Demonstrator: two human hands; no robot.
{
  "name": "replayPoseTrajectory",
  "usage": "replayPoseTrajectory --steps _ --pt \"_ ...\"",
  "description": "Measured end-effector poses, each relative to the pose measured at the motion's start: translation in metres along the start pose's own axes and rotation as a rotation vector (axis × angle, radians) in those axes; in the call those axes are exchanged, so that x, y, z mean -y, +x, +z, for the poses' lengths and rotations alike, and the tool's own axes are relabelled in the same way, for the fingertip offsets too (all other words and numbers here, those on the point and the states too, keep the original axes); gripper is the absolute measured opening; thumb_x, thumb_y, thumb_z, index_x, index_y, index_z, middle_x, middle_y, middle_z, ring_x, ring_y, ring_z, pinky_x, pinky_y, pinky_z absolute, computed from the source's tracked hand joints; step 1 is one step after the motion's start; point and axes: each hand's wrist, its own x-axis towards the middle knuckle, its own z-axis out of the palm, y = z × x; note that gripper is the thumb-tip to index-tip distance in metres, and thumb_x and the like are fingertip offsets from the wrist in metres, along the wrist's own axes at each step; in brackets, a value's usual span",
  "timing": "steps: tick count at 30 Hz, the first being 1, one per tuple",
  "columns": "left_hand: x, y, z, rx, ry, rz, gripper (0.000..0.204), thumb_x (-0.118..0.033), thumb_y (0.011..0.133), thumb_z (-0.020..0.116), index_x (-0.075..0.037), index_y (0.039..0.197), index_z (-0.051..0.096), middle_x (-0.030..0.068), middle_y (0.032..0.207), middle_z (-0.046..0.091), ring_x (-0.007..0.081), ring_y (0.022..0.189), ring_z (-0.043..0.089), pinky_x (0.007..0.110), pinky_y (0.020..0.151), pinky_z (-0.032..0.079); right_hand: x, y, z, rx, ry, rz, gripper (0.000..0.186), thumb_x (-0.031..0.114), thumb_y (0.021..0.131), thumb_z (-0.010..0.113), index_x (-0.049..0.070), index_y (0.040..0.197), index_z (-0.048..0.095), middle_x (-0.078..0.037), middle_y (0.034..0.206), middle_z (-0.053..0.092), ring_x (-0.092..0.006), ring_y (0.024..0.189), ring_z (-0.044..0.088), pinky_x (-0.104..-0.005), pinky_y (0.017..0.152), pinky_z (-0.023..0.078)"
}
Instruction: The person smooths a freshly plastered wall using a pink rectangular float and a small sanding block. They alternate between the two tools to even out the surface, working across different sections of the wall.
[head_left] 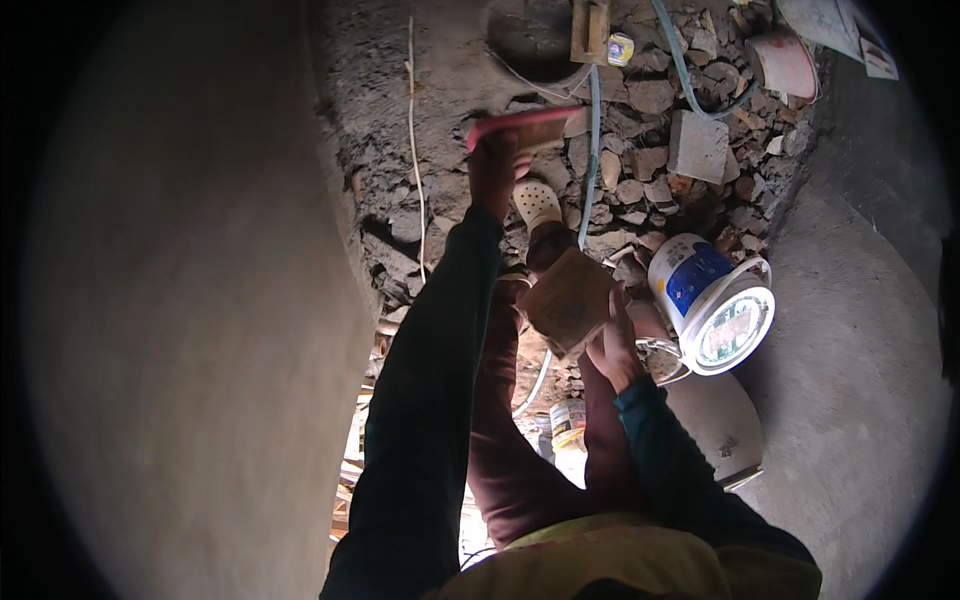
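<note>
In my left hand [493,170], stretched forward, is a long flat red-edged plastering float [530,125], slightly blurred. Its brown face is turned partly toward me. Close to my legs, my right hand [615,350] grips the edge of a squarish brown board [568,300]. The board is tilted, and its surface looks dusty and stained. Between the two hands shows a pale clog with holes [538,200] on my foot. The fingers behind the board are hidden.
Broken stones and rubble [650,165] cover the ground, with a grey block [698,147] among them. A white-and-blue lidded bucket [690,270] stands right. Ahead are a dark basin [535,45], a wooden-looking tool [590,30] and a hose [593,150]. A plastered wall [200,300] rises left.
</note>
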Motion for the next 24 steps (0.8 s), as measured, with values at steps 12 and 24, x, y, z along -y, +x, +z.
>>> replayPoseTrajectory --steps 12,24 --pt "0.013 0.147 0.068 -0.074 0.064 -0.295 0.044 -0.033 0.1 0.077 -0.005 0.131 0.062 0.0159 0.099 0.076 0.0285 0.081 0.079 0.043 0.074 0.07 0.031 -0.004 0.002 0.063 0.091 -0.009 0.072 0.06 0.113 0.039 0.008 0.163 0.04 -0.011 0.162 0.051 -0.0259 0.147 0.052 -0.0458 0.122 0.044" --pt "0.0 0.166 0.064 -0.008 0.061 -0.339 0.062 -0.05 0.106 0.069 -0.004 0.146 0.054 0.0148 0.132 0.066 0.0267 0.111 0.07 0.042 0.094 0.065 0.039 0.004 0.001 0.071 0.106 0.015 0.073 0.061 0.112 0.043 0.009 0.162 0.042 -0.01 0.161 0.053 -0.0259 0.147 0.052 -0.0464 0.123 0.043"
